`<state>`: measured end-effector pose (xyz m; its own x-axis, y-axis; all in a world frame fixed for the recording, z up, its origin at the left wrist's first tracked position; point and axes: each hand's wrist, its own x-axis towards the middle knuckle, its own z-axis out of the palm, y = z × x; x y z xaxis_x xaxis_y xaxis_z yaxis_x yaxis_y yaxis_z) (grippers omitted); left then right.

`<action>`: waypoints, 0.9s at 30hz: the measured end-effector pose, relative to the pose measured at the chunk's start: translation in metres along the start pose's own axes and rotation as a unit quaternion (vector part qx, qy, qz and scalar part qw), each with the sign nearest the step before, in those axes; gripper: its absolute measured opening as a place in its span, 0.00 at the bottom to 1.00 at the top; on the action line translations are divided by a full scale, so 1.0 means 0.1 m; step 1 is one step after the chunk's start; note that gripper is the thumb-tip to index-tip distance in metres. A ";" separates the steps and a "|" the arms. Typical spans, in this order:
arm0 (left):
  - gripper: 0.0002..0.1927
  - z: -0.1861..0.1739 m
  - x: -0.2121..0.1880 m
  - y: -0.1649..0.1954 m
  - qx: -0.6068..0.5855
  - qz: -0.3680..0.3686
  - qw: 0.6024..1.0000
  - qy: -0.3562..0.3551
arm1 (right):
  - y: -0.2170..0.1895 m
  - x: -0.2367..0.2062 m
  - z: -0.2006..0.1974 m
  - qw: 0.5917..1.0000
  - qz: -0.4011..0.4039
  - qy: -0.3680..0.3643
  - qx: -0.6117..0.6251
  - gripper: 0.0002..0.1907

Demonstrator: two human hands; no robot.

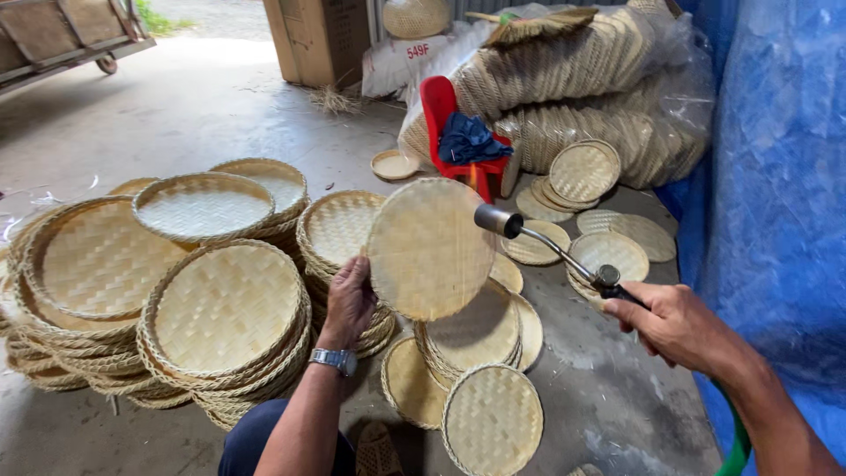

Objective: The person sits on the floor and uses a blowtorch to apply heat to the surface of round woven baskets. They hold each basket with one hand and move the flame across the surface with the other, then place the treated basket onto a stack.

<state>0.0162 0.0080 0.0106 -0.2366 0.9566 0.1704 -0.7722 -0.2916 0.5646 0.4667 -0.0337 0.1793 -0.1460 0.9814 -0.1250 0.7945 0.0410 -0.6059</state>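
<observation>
Left hand (348,302), wearing a wristwatch (334,360), grips the lower left rim of a round woven bamboo tray (429,249), fingers curled over the edge, and holds it upright and slightly tilted above the floor (608,397), its flat underside facing the camera. Right hand (677,324) is closed around the handle of a gas torch (555,252), whose metal nozzle points at the tray's right edge, close beside it; a small orange flame (478,181) shows just above the nozzle. A green hose (734,445) runs down beneath the right forearm. Below the held tray, small trays (480,335) lie stacked on the concrete floor, with one more tray (493,420) leaning at the front. To the left stand taller stacks of larger rimmed trays (225,313), some shown rim up, others base up. Behind the held tray sits a red plastic chair (449,123) with a dark blue cloth (471,139) on its seat. Beyond the chair, bundles of trays wrapped in clear plastic (599,88) are heaped against a blue tarpaulin (775,176), and loose trays (608,251) lie scattered on the floor before them. A cardboard box (317,40) stands at the far end.
</observation>
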 end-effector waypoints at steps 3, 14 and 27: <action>0.09 -0.06 -0.03 0.05 -0.059 0.016 0.997 -0.045 | 0.12 -0.04 0.05 1.000 0.025 -0.013 0.002 0.23; 0.21 0.00 0.03 -0.08 -0.164 0.024 0.981 0.098 | 0.51 -0.45 0.76 0.988 -0.002 -0.144 0.053 0.23; 0.14 0.06 -0.11 0.02 -0.015 -0.040 0.999 -0.012 | 0.44 -0.10 0.34 0.992 0.004 -0.054 0.113 0.21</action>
<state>0.0208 -0.0028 0.0141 -0.1592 0.9766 0.1448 -0.8050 -0.2132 0.5536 0.4830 -0.0479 0.1270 -0.2124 0.9552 -0.2062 0.6456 -0.0212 -0.7633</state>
